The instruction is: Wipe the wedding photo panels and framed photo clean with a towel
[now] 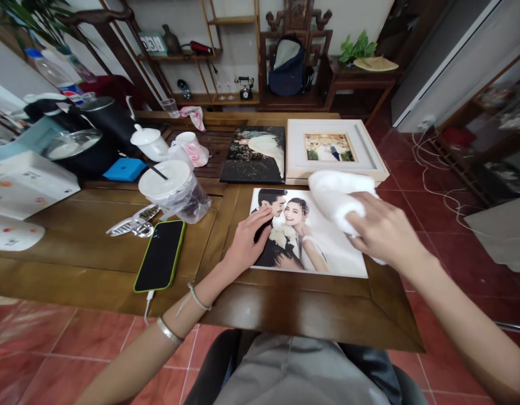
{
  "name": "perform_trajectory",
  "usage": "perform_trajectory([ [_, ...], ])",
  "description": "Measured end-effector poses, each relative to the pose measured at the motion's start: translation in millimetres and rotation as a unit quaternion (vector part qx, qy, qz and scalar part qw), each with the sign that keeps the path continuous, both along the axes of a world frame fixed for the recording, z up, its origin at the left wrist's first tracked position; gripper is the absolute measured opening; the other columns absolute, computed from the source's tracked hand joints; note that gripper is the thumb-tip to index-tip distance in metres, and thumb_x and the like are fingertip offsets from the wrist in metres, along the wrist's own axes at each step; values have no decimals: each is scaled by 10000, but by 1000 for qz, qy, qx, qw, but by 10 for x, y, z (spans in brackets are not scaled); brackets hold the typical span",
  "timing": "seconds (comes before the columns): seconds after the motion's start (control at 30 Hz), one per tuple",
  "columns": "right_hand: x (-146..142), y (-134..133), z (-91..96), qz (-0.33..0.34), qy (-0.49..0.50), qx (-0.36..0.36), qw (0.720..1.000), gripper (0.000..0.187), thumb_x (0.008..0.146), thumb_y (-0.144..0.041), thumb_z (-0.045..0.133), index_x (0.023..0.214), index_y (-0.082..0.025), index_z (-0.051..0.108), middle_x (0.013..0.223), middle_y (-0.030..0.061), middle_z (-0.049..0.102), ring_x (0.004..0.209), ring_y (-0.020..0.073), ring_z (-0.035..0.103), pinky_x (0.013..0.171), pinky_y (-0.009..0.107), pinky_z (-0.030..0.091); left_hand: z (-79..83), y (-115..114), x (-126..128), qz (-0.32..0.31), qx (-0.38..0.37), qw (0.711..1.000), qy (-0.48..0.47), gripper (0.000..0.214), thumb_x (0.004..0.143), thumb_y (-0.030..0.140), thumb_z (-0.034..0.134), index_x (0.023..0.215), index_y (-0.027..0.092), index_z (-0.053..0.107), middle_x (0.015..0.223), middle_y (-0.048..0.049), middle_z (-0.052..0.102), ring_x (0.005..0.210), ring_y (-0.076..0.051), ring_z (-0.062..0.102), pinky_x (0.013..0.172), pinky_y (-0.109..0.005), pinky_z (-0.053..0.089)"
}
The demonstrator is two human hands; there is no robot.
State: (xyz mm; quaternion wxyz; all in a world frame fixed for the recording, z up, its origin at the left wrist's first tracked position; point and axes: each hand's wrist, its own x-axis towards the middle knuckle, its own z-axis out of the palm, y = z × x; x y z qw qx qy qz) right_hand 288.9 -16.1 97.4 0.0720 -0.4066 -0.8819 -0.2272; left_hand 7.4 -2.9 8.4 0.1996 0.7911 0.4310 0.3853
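A glossy photo panel (340, 256) of a couple in wedding clothes lies flat on the wooden table in front of me. My left hand (252, 233) rests on its left side, fingers stretched out and laid flat. Bunched in my right hand (382, 228) is a white cloth (340, 188), its folds over the panel's upper right part. The fingers are wrapped round the cloth. Behind the panel are a dark photo panel (254, 154) and a framed picture (296, 169) with a pale wooden frame, side by side. The cloth hides the photo panel's upper right corner.
Left of the panel are a phone (160, 256) with a green case and charging cable, a clear-wrapped drink cup (175, 188), and keys (135, 222). Farther left stand a blue box (125, 169), a white teapot (149, 142) and a white box (30, 183). The table (310, 306) ends close to my lap.
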Motion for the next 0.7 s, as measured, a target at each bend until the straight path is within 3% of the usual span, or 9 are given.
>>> perform_trajectory([
  [0.03,-67,70,-81,10,1,-29,1000,165,694,-158,592,853,-143,632,1133,207,612,1047,350,568,770,433,497,-3,1,-2,-2,1,1000,0,297,923,182,492,1187,137,622,1293,-144,612,1271,-236,524,1075,-454,427],
  [0.1,-173,177,-225,34,26,-91,995,185,712,-202,635,890,-149,643,1338,210,508,1289,411,397,1002,570,378,-7,3,-6,-7,4,1000,3,294,923,177,490,1183,139,622,1293,-142,612,1274,-235,521,1077,-454,425],
  [0.17,-227,232,-327,40,50,-146,987,177,739,-214,628,904,-153,644,1480,185,371,1392,413,245,1089,625,248,-8,5,-9,-9,6,1000,5,294,923,174,489,1184,139,620,1292,-142,613,1279,-235,515,1080,-458,420],
  [0.33,-244,108,-395,62,64,-212,973,301,703,-95,589,995,-136,648,1494,186,362,1420,397,181,1106,649,200,-1,7,-5,-7,6,1000,1,290,925,173,489,1180,137,622,1290,-144,614,1278,-235,516,1079,-459,421],
  [0.6,-426,-714,-338,117,125,-292,941,270,662,-99,611,909,-189,667,1513,157,336,1413,408,178,1094,692,166,-3,5,-6,-8,4,1000,0,306,928,179,491,1207,153,613,1313,-134,599,1276,-235,518,1084,-475,411],
  [0.7,-409,-899,-273,149,151,-310,927,255,655,-91,572,885,-182,637,1490,144,387,1410,371,232,1112,652,211,-5,5,-7,-9,1,1000,3,310,929,177,488,1213,149,611,1316,-133,597,1279,-230,515,1091,-472,403],
])
